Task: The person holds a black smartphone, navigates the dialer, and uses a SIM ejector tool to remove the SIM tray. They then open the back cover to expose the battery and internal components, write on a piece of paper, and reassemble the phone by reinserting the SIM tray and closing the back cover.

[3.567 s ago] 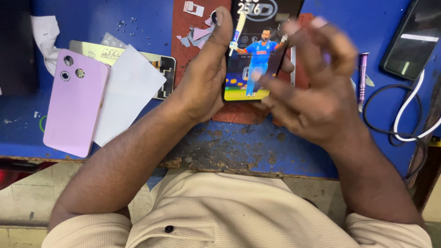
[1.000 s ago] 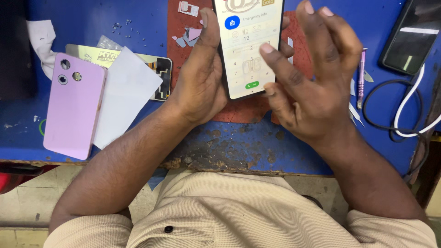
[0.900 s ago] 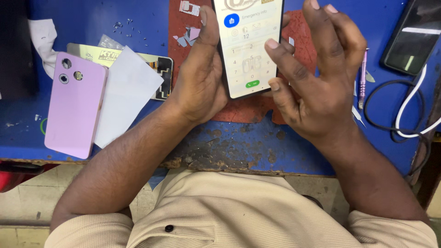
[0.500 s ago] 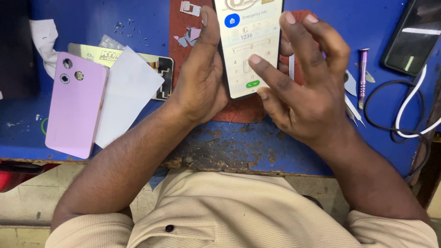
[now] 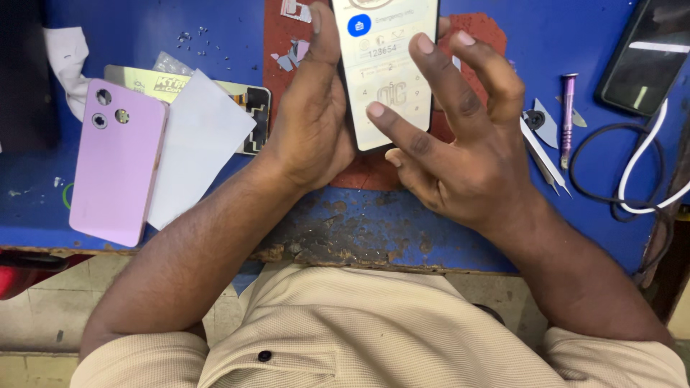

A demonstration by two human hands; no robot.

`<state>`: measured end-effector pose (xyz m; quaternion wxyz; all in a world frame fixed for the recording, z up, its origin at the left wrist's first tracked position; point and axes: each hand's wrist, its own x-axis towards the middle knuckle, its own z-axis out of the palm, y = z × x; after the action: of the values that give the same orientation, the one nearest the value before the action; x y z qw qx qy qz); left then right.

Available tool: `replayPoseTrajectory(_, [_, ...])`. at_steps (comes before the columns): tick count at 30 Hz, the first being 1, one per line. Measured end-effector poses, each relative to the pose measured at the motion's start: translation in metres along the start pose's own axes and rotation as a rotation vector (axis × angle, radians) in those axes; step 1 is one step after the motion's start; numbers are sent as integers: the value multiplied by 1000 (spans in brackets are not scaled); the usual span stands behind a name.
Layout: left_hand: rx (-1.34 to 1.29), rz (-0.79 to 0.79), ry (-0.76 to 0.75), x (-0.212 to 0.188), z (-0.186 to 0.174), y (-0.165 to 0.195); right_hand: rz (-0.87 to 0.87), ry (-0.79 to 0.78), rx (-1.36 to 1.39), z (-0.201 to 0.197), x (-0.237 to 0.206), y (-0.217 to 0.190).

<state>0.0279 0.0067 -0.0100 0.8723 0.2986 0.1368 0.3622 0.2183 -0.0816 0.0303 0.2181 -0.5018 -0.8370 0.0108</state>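
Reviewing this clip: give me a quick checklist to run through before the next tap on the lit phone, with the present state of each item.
1. Phone steadied by left hand along its left edge: ok.
2. Screen lit, keypad showing: ok.
3. Right hand index fingertip over the lower screen; contact: cannot tell.
4. Phone over the red mat: ok.
5. Tweezers and screwdriver lying clear of the right hand: ok.
6. Pink phone lying near the bench edge, camera side up: ok.

phone | screen lit, face-up; upright over red mat; keypad showing
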Motion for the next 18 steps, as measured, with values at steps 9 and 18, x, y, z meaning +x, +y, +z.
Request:
replayPoseTrajectory(9, [-57,29,-130,3,-6,0,32,70,-39,-11,-3,9])
replayPoseTrajectory(18, [-55,18,-43,1,-5,0,-8,90,5,-9,-1,9])
